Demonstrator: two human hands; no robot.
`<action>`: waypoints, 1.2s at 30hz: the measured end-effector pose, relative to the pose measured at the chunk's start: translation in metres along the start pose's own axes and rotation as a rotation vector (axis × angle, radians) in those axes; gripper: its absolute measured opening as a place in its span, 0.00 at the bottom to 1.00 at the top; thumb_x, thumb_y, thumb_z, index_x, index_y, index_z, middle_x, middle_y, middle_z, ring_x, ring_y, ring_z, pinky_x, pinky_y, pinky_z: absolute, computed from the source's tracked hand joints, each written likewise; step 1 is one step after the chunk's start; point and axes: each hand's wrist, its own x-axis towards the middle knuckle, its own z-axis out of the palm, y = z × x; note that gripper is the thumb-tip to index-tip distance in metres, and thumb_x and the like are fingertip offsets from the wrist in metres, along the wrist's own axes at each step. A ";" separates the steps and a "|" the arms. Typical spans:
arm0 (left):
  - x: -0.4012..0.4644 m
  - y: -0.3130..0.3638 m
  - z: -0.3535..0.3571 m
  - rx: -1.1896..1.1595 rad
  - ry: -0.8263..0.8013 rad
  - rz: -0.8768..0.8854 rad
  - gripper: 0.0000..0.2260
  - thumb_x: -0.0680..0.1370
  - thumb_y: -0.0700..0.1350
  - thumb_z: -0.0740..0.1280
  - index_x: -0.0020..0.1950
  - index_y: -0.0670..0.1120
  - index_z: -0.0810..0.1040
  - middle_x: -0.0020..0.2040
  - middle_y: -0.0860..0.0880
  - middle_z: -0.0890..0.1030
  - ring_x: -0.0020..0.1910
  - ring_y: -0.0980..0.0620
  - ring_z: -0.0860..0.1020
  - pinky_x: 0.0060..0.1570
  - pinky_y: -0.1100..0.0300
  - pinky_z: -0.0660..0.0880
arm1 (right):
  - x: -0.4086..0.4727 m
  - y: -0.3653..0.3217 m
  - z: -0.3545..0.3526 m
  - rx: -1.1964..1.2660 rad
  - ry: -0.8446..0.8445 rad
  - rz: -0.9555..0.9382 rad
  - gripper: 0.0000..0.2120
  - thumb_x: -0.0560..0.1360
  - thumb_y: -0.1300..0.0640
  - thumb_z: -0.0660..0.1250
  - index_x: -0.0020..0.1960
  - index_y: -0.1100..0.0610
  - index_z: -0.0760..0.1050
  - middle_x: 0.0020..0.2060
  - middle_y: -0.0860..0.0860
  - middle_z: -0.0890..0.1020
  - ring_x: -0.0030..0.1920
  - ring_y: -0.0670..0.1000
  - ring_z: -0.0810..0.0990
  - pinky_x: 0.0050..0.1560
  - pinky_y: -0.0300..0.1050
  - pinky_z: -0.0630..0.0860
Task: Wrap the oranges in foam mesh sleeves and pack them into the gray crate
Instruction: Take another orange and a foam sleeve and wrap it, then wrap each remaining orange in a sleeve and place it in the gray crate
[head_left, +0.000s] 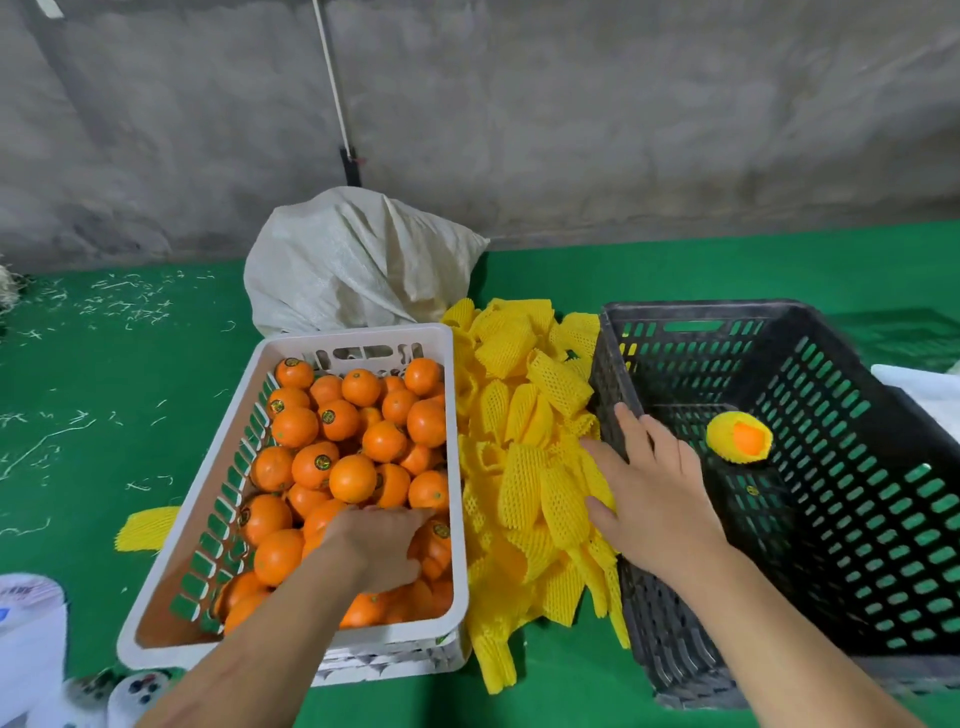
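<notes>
Green surface (130, 364): spread beneath both hands and everything else.
Gray crate (883, 519): set just right of the right hand; one orange in a sleeve (738, 435) is seen inside, beyond the fingertips.
White crate (218, 499): placed under the left hand, filled with bare oranges (353, 478).
White sack (353, 265): stood well beyond both hands, behind the white crate.
Foam mesh sleeves (524, 441): piled yellow between the two hands and the two crates.
Right hand (649, 483): fingers are held straight and spread, laid on the sleeve pile beside the gray crate's wall; nothing is gripped.
Left hand (379, 545): reached into the white crate, fingers curled down over an orange; a firm grip cannot be confirmed.
</notes>
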 end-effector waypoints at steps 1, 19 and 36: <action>-0.002 0.002 -0.001 -0.012 0.019 0.017 0.33 0.82 0.55 0.61 0.85 0.59 0.53 0.70 0.49 0.78 0.65 0.44 0.77 0.49 0.52 0.72 | 0.002 -0.006 0.001 -0.086 -0.066 -0.072 0.28 0.79 0.36 0.59 0.76 0.40 0.61 0.83 0.54 0.46 0.79 0.61 0.45 0.76 0.61 0.50; -0.013 0.022 0.023 -0.371 0.542 -0.260 0.37 0.75 0.68 0.68 0.79 0.54 0.65 0.63 0.50 0.76 0.59 0.46 0.78 0.51 0.54 0.75 | 0.014 -0.038 -0.004 0.420 -0.421 -0.069 0.44 0.74 0.45 0.69 0.80 0.34 0.44 0.74 0.47 0.62 0.75 0.58 0.58 0.74 0.58 0.62; -0.077 0.078 -0.015 -2.046 0.361 0.460 0.42 0.66 0.60 0.84 0.75 0.44 0.77 0.75 0.42 0.76 0.73 0.40 0.76 0.64 0.50 0.77 | -0.001 -0.120 -0.048 0.986 0.126 0.027 0.09 0.67 0.43 0.59 0.39 0.48 0.68 0.43 0.48 0.70 0.45 0.54 0.72 0.44 0.49 0.72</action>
